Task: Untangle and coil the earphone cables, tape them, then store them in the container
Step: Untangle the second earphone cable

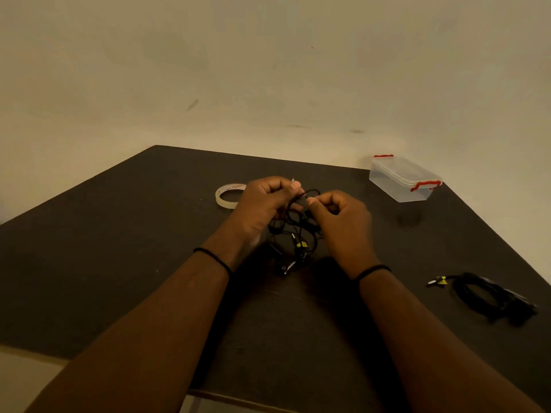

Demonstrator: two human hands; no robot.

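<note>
Your left hand and right hand meet over the middle of the table, both curled around the tangle of black earphone cable. Your left fingers are folded in, with thumb and fingertip pinching a strand at the top of the knot; your right hand does the same from the other side, thumb and forefinger nipping the cable just beside your left thumb. A small loop arches up between the two pinches. The rest of the tangle hangs below your hands and trails down onto the dark table, where a plug with a yellow tag and some small metal ends show among the strands (which ends they are is too blurred to tell).

The tape roll lies flat just beyond your left hand, partly hidden by your knuckles. The container, clear with red clips and its lid on, sits near the far right corner, well apart from your hands. A coil of black cable rests near the right edge, its yellow-tagged plug pointing left. You wear a thin black band on each wrist.
</note>
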